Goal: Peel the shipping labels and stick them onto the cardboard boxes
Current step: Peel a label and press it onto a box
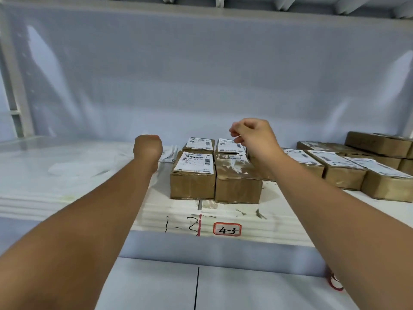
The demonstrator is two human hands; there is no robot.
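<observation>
Left hand [147, 147] fingers hidden behind wrist: grip unreadable. Right hand [251, 135] curled over boxes [192, 186] near shelf [268, 230] front edge, contents unclear. Rightmost boxes [388, 186] cropped.

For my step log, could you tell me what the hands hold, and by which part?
It cannot be told. The left hand bends away, its fingers hidden; the right hand is curled above the boxes, with nothing plainly in it.

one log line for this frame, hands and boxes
left hand: at paper stack, grip hidden | right hand: curled above rear-right box, hold unclear | front-right box: no whole label | front-left box: labelled
</observation>
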